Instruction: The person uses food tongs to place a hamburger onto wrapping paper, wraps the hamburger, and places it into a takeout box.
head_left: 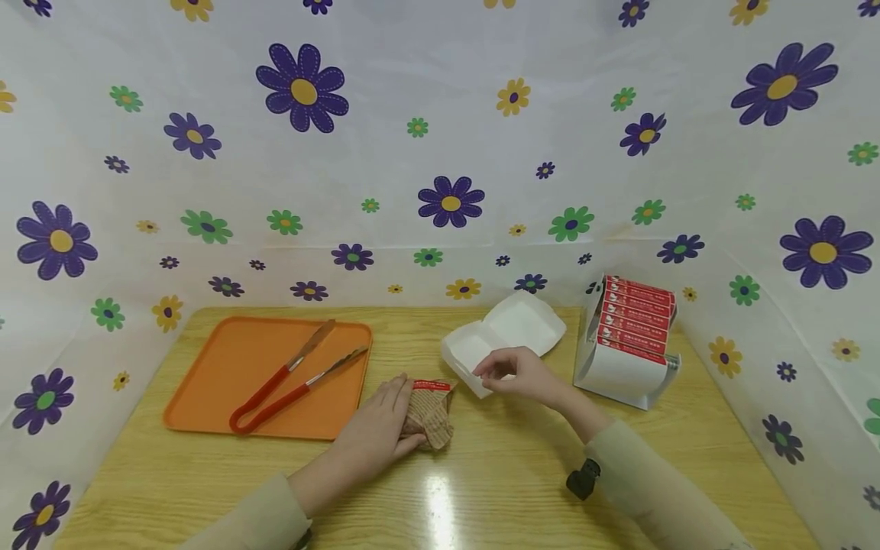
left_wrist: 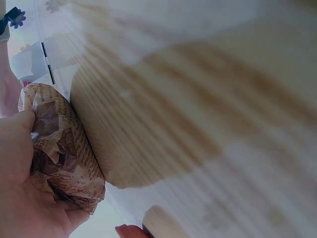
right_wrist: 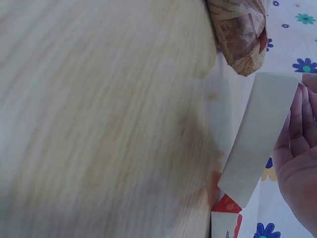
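My left hand (head_left: 374, 416) grips a paper-wrapped packet (head_left: 431, 418) on the table, its thumb on the near side and fingers on the far side. The packet's brown paper is printed and crumpled, with a red strip on top; its contents are hidden. In the left wrist view, the thumb and fingers lie around the packet (left_wrist: 64, 148). A white takeout box (head_left: 464, 347) stands with its lid raised behind. My right hand (head_left: 519, 374) pinches the box's near edge. The right wrist view shows the box wall (right_wrist: 260, 139) beside the fingers.
An orange tray (head_left: 220, 359) on the left bears red-handled tongs (head_left: 275, 382), spread apart. A white holder (head_left: 629, 370) at the right carries several red-topped cartons (head_left: 635, 313). A flower-printed sheet (head_left: 385, 92) encloses the wooden table at the back and sides.
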